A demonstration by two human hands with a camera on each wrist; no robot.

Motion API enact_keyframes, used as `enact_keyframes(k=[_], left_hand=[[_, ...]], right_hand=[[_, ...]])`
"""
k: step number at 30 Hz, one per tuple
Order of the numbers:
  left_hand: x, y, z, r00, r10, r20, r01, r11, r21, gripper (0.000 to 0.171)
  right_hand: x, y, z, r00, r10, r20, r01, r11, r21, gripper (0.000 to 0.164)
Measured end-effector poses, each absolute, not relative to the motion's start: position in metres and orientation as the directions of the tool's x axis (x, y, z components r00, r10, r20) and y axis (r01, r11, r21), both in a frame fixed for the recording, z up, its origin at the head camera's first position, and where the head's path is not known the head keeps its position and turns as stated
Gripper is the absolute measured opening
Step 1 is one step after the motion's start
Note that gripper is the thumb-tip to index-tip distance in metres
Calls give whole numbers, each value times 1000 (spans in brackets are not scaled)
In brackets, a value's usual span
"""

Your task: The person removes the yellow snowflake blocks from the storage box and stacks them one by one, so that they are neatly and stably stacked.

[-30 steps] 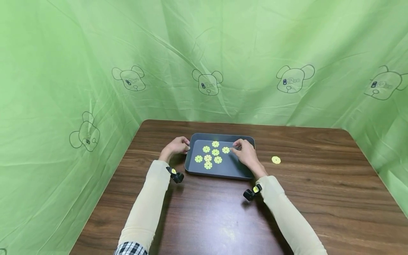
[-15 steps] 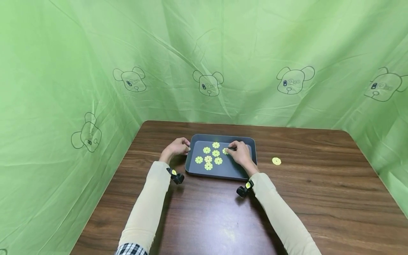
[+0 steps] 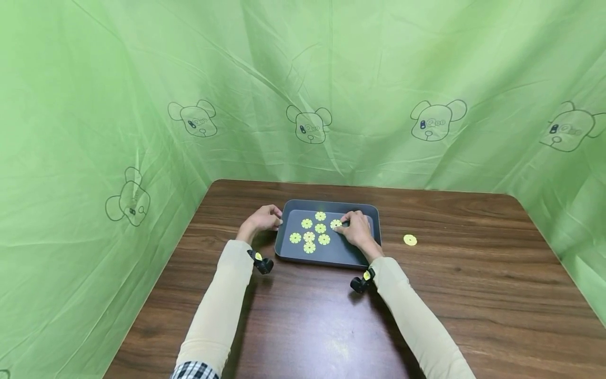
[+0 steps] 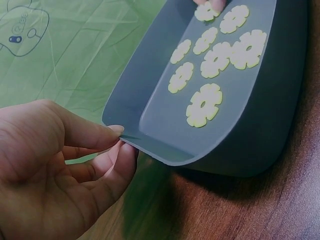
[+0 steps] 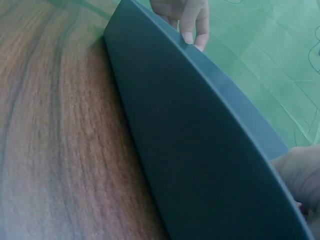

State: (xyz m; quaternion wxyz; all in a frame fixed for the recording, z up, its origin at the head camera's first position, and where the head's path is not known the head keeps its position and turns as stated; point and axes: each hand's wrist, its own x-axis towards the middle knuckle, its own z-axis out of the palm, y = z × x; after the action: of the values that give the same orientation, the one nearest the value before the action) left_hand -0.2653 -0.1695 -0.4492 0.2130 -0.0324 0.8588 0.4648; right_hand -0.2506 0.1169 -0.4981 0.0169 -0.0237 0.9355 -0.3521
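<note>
Several flat yellow flower-shaped discs (image 3: pixel 309 247), notched round the edge, lie in a dark grey rectangular tray (image 3: pixel 350 251). My left hand (image 3: pixel 263 218) pinches the tray's left rim between thumb and fingers, close up in the left wrist view. Inside the tray, my right hand (image 3: pixel 358 229) has its thumb and fingertips at the edge of the rightmost disc (image 3: pixel 336 223). That same disc (image 4: pixel 204 13) shows at the top of the left wrist view, partly under a fingertip. In the right wrist view the tray wall (image 5: pixel 190 130) hides most of my right hand (image 5: pixel 302 175).
One more yellow disc (image 3: pixel 410 240) lies on the brown wooden table (image 3: pixel 473 273), right of the tray. Green cloth (image 3: pixel 360 79) with printed bear heads hangs behind the table and along its sides. A small camera is strapped to each wrist.
My right hand has moved left and down to the rightmost disc. That disc has shifted very slightly within the last half second. My left hand keeps its hold on the rim.
</note>
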Motion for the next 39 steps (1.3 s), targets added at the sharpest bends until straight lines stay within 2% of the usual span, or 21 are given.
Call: enact_keyframes(k=[7, 14, 20, 31, 39], left_hand=[[-266, -170, -450, -907, 139, -399, -261, 559, 787, 26], [-268, -171, -452, -901, 151, -407, -274, 530, 803, 26], [-269, -171, -453, -903, 153, -401, -265, 535, 802, 26], [-268, -171, -455, -904, 143, -404, -271, 538, 798, 27], [-268, -171, -454, -904, 145, -403, -271, 535, 800, 28]], right_hand=[[-248, 120, -492, -999, -36, 9, -31, 669, -743, 17], [-243, 124, -482, -999, -32, -39, 15, 543, -839, 22], [-238, 127, -471, -997, -30, -70, 47, 479, -877, 23], [-228, 138, -449, -1000, 5, -21, 21, 342, -940, 25], [-224, 158, -444, -998, 55, -24, 39, 297, -954, 30]])
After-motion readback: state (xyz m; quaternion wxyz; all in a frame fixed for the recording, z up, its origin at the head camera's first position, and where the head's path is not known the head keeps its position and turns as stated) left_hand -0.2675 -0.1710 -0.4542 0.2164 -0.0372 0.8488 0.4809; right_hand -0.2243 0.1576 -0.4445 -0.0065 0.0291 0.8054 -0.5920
